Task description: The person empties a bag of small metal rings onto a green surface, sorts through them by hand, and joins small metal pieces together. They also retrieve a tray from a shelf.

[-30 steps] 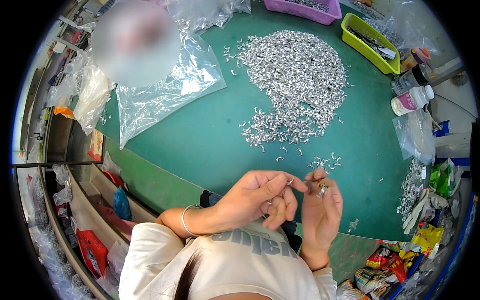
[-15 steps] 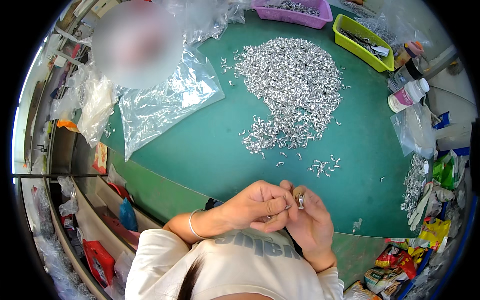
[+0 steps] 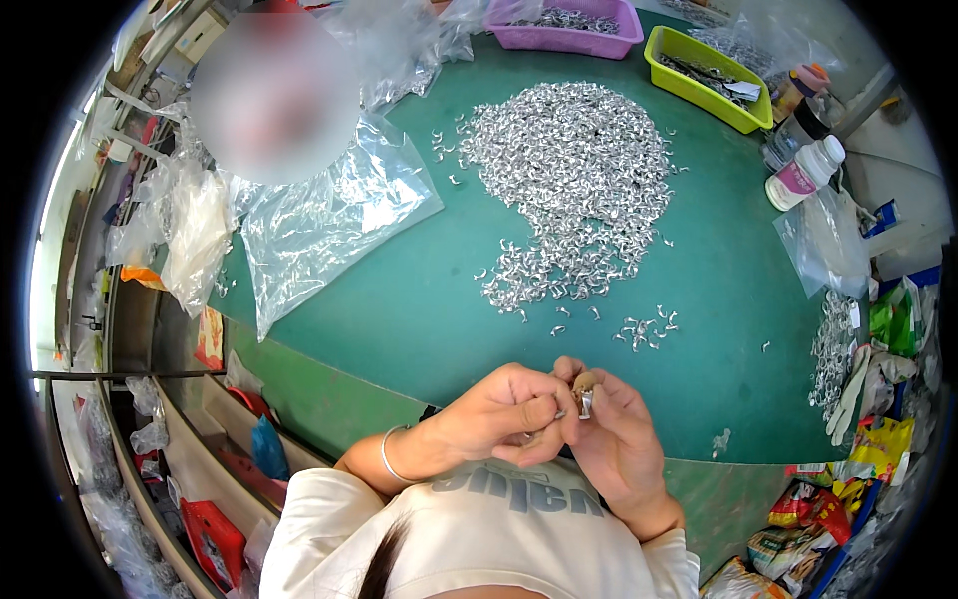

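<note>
My two hands meet close to my chest, over the table's near edge. My left hand (image 3: 509, 411), with a white bangle at its wrist, is closed in a pinch; a tiny silvery bit shows at its fingertips, too small to name. Between the thumb and fingers of my right hand (image 3: 621, 429) is a small silver metal piece (image 3: 586, 403). A brownish patch shows just above that piece; what it is I cannot make out. Farther off lies a big heap of small curved silver metal pieces (image 3: 579, 180), with a little loose group (image 3: 647, 327) nearer my hands.
Clear plastic bags (image 3: 334, 220) lie at left on the green table (image 3: 389, 329). At the back stand a purple basket (image 3: 569, 38) and a yellow-green basket (image 3: 709, 95). Bottles (image 3: 804, 172) line the right edge. Open shelving with a red basket (image 3: 212, 539) is at lower left.
The view has shifted slightly. My hands stay together in nearly the same grip, and the silver piece in the right fingers has turned a little. The heap looks unchanged.
</note>
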`<state>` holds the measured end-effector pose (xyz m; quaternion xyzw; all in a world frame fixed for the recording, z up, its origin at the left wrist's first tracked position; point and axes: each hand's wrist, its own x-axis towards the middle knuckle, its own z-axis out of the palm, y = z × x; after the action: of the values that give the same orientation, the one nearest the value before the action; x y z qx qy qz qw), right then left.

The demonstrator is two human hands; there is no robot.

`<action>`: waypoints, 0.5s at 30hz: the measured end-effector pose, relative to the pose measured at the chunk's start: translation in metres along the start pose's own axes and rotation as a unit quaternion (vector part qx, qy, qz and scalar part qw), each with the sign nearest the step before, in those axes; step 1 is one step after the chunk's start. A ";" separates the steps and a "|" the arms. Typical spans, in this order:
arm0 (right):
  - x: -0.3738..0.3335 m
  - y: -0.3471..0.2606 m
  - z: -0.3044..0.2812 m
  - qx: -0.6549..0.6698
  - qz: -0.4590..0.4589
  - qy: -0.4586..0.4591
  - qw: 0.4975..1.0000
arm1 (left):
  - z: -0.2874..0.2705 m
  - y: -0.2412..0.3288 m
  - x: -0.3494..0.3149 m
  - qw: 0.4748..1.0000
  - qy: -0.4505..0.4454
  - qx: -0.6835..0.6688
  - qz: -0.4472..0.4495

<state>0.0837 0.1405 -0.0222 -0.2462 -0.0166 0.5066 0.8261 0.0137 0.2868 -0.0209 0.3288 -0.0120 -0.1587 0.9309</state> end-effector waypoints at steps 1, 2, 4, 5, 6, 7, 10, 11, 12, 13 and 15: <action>0.000 0.000 0.000 -0.004 -0.004 -0.002 1.000 | 0.000 0.000 0.000 1.000 0.001 0.005 0.003; 0.000 0.001 -0.001 -0.008 -0.007 -0.005 1.000 | 0.000 0.000 0.000 1.000 -0.001 0.009 0.004; 0.000 0.002 -0.002 -0.016 -0.017 -0.008 1.000 | -0.001 0.000 0.000 1.000 -0.005 0.016 0.008; 0.000 0.002 -0.002 -0.020 -0.022 -0.010 1.000 | 0.000 0.000 0.000 1.000 -0.006 0.016 0.006; 0.000 0.002 -0.002 -0.022 -0.024 -0.011 0.999 | 0.000 0.000 0.000 1.000 -0.008 0.015 0.005; -0.001 0.002 -0.002 -0.024 -0.025 -0.011 0.999 | 0.000 0.000 -0.001 1.000 -0.009 0.014 0.003; -0.002 0.003 -0.001 -0.027 -0.029 -0.014 0.999 | 0.001 0.000 -0.001 1.000 -0.014 0.015 0.008; -0.002 0.003 -0.001 -0.028 -0.031 -0.015 0.999 | 0.001 0.000 -0.001 1.000 -0.018 0.015 0.008; -0.003 0.003 -0.001 -0.033 -0.035 -0.015 0.999 | 0.001 0.000 0.000 1.000 -0.022 0.014 0.008; -0.003 0.003 -0.001 -0.039 -0.039 -0.015 0.998 | 0.002 0.001 0.000 1.000 -0.026 0.014 0.008; -0.003 0.004 -0.002 -0.054 -0.052 -0.017 0.997 | 0.002 0.001 -0.001 0.999 -0.026 0.016 0.007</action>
<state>0.0792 0.1385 -0.0245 -0.2800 -0.0710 0.4652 0.8367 0.0131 0.2864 -0.0181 0.3396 -0.0413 -0.1611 0.9258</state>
